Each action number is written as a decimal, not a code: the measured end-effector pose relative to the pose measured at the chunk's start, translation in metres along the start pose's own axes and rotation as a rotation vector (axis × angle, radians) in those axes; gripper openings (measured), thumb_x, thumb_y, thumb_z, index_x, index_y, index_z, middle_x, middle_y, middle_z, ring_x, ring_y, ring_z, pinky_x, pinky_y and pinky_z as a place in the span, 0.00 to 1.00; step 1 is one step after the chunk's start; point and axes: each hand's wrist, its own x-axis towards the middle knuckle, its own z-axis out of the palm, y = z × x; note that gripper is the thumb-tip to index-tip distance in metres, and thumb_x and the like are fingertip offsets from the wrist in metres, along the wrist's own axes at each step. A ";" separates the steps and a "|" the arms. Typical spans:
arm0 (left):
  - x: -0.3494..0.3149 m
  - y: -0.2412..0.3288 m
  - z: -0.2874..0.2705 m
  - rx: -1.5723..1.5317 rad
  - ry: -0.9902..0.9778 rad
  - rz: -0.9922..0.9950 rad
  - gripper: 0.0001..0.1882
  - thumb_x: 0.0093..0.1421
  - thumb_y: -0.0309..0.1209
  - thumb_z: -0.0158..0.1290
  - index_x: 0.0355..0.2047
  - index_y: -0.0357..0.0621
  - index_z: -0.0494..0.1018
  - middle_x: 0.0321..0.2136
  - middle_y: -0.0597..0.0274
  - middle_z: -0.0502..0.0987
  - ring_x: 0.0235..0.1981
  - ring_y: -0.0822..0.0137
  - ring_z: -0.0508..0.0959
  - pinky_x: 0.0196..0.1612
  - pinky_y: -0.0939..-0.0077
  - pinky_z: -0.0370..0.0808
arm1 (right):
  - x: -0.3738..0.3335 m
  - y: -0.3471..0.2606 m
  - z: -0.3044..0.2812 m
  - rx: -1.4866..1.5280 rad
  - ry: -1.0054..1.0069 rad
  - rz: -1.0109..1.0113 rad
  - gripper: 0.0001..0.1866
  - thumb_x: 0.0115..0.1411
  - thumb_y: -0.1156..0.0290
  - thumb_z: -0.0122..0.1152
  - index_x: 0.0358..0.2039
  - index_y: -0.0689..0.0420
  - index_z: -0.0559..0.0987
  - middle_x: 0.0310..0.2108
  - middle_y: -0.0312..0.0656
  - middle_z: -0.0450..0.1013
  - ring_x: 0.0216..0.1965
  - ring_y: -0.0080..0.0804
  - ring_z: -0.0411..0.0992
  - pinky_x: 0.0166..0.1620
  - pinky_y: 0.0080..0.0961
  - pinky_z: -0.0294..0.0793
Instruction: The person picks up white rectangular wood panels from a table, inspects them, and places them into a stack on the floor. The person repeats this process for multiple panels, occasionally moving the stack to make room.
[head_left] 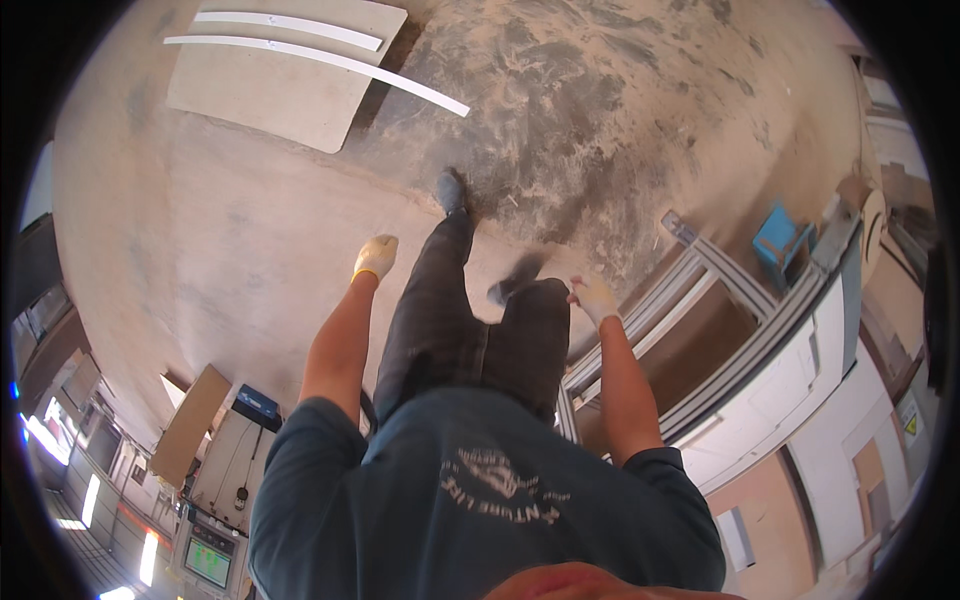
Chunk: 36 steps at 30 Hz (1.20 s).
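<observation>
My left hand (377,256), in a pale work glove with a yellow cuff, hangs beside my left thigh, its fingers curled in and nothing showing in them. Out from my right thigh is my right hand (596,298), also gloved, with bare fingertips bent loosely and a little apart; I see nothing held there. It is nearest to a metal-railed frame (690,290) on the right. Both arms hang away from my body, and one foot (451,190) is stepped forward on the dusty floor.
Ahead on the left, a pale board (270,90) lies on the floor under two white strips (330,63). A blue chair-like object (782,238) stands to the right, past the frame. White panels (770,370) line the right side. Behind left is a lit control screen (207,562).
</observation>
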 end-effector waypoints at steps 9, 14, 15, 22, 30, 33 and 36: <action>0.073 0.107 0.085 -0.196 0.083 0.085 0.19 0.69 0.40 0.52 0.55 0.44 0.79 0.49 0.48 0.83 0.49 0.47 0.83 0.55 0.56 0.77 | 0.430 -0.198 0.044 -0.058 -0.293 -0.063 0.16 0.67 0.70 0.58 0.53 0.60 0.81 0.36 0.44 0.82 0.34 0.33 0.82 0.39 0.33 0.80; 0.070 0.149 0.092 -0.203 0.261 -0.039 0.13 0.62 0.33 0.59 0.46 0.44 0.80 0.42 0.50 0.84 0.45 0.46 0.83 0.49 0.53 0.79 | 0.581 -0.239 0.116 -0.159 -0.265 -0.315 0.20 0.65 0.69 0.62 0.57 0.58 0.80 0.45 0.43 0.81 0.46 0.30 0.79 0.48 0.32 0.80; 0.070 0.156 0.090 -0.249 0.241 -0.074 0.12 0.62 0.32 0.60 0.45 0.43 0.80 0.42 0.50 0.84 0.45 0.46 0.83 0.49 0.53 0.79 | 0.592 -0.247 0.127 -0.095 -0.270 -0.314 0.21 0.65 0.69 0.63 0.58 0.57 0.80 0.47 0.43 0.81 0.47 0.29 0.78 0.48 0.31 0.80; 0.066 0.178 0.114 -0.451 0.302 -0.147 0.12 0.62 0.28 0.59 0.46 0.38 0.81 0.43 0.46 0.84 0.47 0.45 0.84 0.51 0.58 0.79 | 0.578 -0.284 0.165 -0.178 -0.416 -0.166 0.18 0.66 0.70 0.65 0.55 0.59 0.81 0.40 0.37 0.82 0.36 0.20 0.76 0.40 0.21 0.77; 0.196 0.144 0.047 -1.155 0.150 -0.128 0.28 0.71 0.48 0.52 0.58 0.36 0.74 0.55 0.44 0.79 0.55 0.53 0.80 0.58 0.57 0.76 | 0.381 -0.266 0.108 -0.319 -0.412 -0.329 0.23 0.60 0.68 0.67 0.56 0.58 0.80 0.43 0.46 0.82 0.46 0.31 0.80 0.50 0.29 0.76; 0.225 0.164 -0.004 -1.836 0.090 -0.193 0.40 0.72 0.61 0.45 0.65 0.36 0.65 0.59 0.47 0.74 0.59 0.51 0.75 0.61 0.47 0.73 | 0.287 -0.280 0.074 -0.050 -0.486 -0.317 0.31 0.59 0.72 0.66 0.65 0.58 0.73 0.45 0.47 0.81 0.48 0.32 0.80 0.51 0.28 0.77; 0.161 0.218 -0.039 -2.081 0.000 0.179 0.44 0.68 0.66 0.48 0.66 0.37 0.64 0.57 0.50 0.74 0.56 0.50 0.76 0.61 0.47 0.74 | 0.196 -0.322 0.049 0.117 -0.568 -0.460 0.32 0.63 0.77 0.64 0.68 0.62 0.70 0.52 0.44 0.78 0.50 0.27 0.78 0.51 0.26 0.78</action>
